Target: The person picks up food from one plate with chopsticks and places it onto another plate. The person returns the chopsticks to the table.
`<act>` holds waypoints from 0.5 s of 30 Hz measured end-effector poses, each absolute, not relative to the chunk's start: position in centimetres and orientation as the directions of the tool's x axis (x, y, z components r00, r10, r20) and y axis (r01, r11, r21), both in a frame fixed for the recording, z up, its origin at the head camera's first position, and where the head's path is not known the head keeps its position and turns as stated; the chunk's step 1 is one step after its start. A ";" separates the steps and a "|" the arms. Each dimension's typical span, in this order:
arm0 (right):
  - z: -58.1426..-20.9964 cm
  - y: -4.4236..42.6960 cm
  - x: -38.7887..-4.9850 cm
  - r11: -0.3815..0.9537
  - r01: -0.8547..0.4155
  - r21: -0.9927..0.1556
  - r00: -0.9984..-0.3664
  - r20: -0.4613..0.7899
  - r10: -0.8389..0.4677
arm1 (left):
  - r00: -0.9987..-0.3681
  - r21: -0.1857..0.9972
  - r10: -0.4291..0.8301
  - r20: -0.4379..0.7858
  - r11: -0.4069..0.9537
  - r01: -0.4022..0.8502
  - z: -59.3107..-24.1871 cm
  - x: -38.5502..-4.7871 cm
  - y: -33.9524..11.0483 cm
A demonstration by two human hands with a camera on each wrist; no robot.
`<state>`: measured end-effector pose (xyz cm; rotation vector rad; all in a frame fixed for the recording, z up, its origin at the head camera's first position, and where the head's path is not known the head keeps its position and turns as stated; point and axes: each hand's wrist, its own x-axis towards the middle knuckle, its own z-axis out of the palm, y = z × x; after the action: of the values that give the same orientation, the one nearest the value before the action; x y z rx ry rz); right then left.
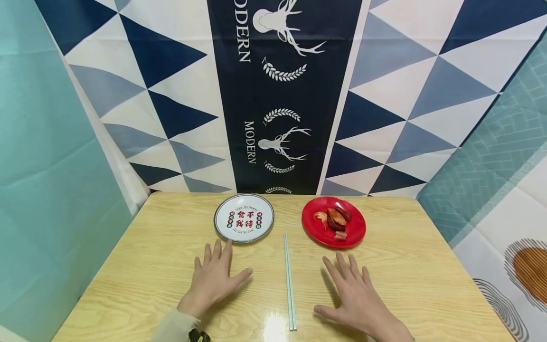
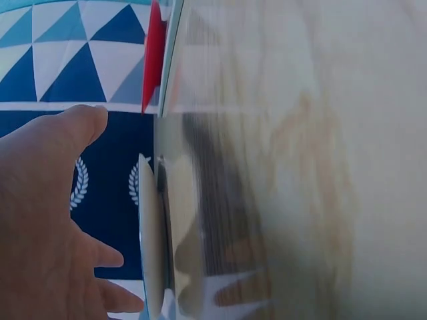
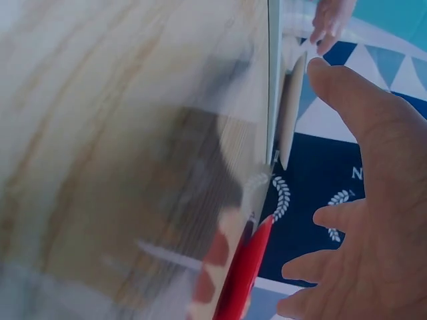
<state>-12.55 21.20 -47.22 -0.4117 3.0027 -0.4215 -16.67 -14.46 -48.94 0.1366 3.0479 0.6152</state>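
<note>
My left hand (image 1: 213, 277) is spread above the table, its fingertips close to the near rim of a white plate (image 1: 226, 219) with Chinese lettering and a dark edge. Fingers apart, my right hand (image 1: 356, 297) hovers in front of a red plate (image 1: 314, 230). On the red plate lie several food-like pieces: brown and orange slices (image 1: 336, 217), a shrimp-like piece (image 1: 321, 218) and a small pinkish one (image 1: 340, 235). Between the hands, a pair of pale green chopsticks (image 1: 289, 285) lies lengthwise on the table. Both hands hold nothing.
The wood-grain table (image 1: 149, 256) ends at a patterned cloth backdrop (image 1: 282, 95) behind the plates. A teal panel (image 1: 47, 180) borders the left side, and a patterned cloth (image 1: 504, 199) the right. Light glares off the table's near edge.
</note>
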 end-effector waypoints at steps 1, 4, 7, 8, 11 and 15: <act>-47.2 21.2 -12.6 0.923 -0.265 -0.280 -0.958 -0.037 -0.286 | -0.996 0.392 0.083 -0.009 0.917 0.073 -48.9 -16.8 -14.6; -47.2 21.1 -13.0 0.912 -0.303 -0.276 -0.948 -0.013 -0.319 | -0.998 0.411 0.061 0.008 0.910 0.059 -48.9 -17.5 -15.1; -47.1 21.2 -13.3 0.900 -0.354 -0.255 -0.932 0.017 -0.362 | -0.999 0.423 0.041 0.015 0.905 0.044 -49.0 -18.0 -15.4; -47.1 21.2 -13.4 0.896 -0.370 -0.246 -0.927 0.026 -0.375 | -0.999 0.426 0.035 0.016 0.904 0.038 -49.0 -18.2 -15.6; -47.0 21.1 -13.5 0.878 -0.426 -0.219 -0.903 0.052 -0.426 | -1.000 0.432 0.018 0.024 0.902 0.026 -49.1 -18.5 -16.0; -46.9 20.6 -13.7 0.851 -0.484 -0.204 -0.874 0.073 -0.480 | -0.999 0.450 0.004 0.046 0.893 0.025 -49.0 -19.1 -16.6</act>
<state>-13.75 20.64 -46.88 -0.7916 3.0409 -0.3430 -19.06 -16.56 -48.98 0.0236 3.0989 0.7372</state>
